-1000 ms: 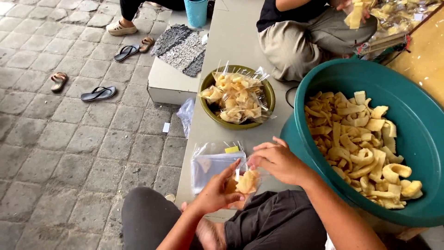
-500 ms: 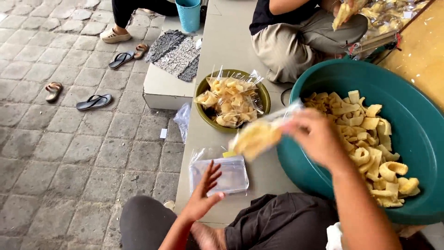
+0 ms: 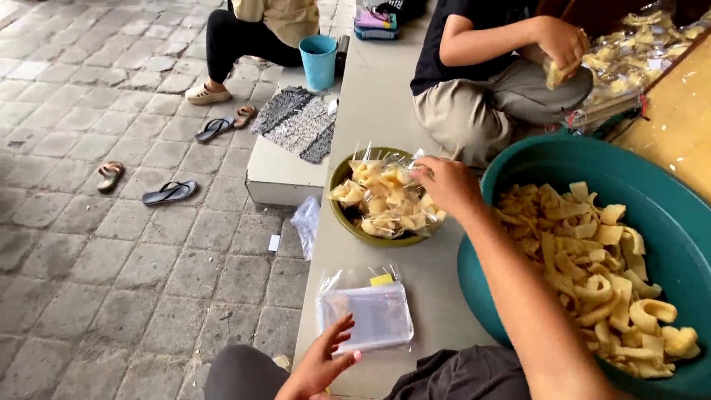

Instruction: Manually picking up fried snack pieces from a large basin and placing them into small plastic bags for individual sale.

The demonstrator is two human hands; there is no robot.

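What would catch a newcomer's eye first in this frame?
The big teal plastic tub at the right, heaped with pale yellow fried crackers, dominates the view. Left of it on the grey concrete ledge, the right hand rests on clear filled cracker bags piled in a round olive-green bowl. Nearer, the left hand hovers with fingers spread beside a stack of empty clear plastic bags.

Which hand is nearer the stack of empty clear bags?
Left. The left hand hovers at the stack of empty clear bags, near its front edge; the right hand is away at the olive bowl.
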